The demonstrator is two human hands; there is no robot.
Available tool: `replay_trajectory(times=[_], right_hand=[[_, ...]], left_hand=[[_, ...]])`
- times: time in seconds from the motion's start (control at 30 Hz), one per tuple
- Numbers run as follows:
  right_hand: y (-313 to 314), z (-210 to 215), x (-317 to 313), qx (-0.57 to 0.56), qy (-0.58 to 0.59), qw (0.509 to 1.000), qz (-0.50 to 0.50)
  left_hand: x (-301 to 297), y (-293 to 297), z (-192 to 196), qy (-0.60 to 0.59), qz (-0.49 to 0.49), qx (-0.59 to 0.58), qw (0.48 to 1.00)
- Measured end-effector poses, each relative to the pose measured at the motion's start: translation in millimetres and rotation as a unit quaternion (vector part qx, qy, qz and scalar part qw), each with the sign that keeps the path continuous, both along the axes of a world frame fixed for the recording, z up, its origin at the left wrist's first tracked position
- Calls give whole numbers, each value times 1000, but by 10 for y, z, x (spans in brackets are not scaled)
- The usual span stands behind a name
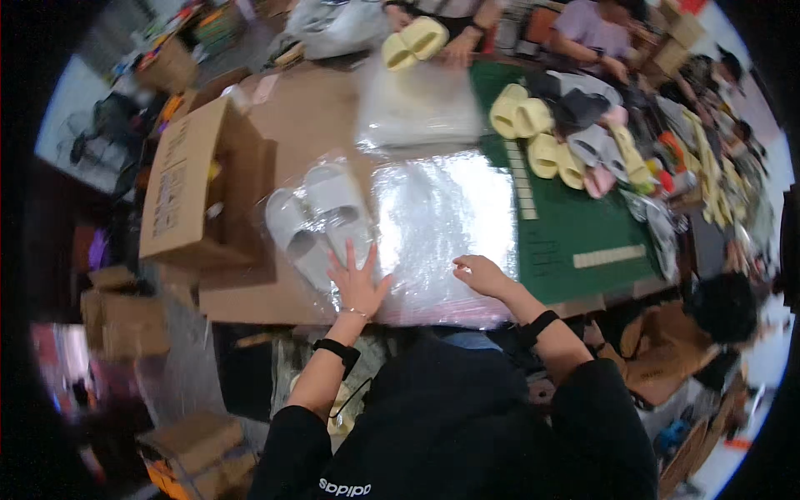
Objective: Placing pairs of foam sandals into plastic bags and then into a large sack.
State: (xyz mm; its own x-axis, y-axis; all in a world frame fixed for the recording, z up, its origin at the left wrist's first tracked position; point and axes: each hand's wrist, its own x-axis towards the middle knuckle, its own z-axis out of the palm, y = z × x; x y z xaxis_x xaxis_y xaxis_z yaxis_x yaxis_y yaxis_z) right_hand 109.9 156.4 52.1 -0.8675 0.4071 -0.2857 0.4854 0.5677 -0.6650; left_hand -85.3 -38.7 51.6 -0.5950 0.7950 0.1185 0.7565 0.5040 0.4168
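Observation:
My left hand lies open with its fingers spread, at the lower right side of a pair of light grey slide slippers in a clear plastic bag. The fingertips touch the bag near one slipper. Over a stack of shiny clear plastic bags, my right hand has its fingers curled closed; whether a bag edge is between them is hidden. Farther back lies a second pile of clear bags, blurred.
An open cardboard box lies at the left of the brown table. Yellow slippers and several others crowd the green mat at right. Across the table a person's hand is beside yellow slippers. Another person sits at right.

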Motion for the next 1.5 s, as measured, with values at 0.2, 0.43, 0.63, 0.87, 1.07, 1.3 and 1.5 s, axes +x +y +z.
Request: replay_trajectory(times=[0.2,0.43,0.63,0.87,1.07,1.3,1.5], right_hand=[[31,-246,911,-51,-59,984,-162],[823,-429,1715,-58,-37,961,-269],[2386,-178,1634,-160,127,836,-509],[4124,-1251,1719,114,46,852,-510],[4601,-1368,2063,58,319,753,-572],[3892,-96,1366,-1,393,636,-664],[3079,1162,1759,66,384,709,-588]], left_hand=[[-173,145,-503,26,33,-229,973],[-837,57,-497,79,-22,-270,959],[-683,-17,-390,-9,70,-267,961],[267,269,-682,-17,-149,-183,972],[792,838,-784,-96,-245,-305,915],[794,617,-816,-107,-182,-363,907],[777,556,-868,-118,-182,-371,903]])
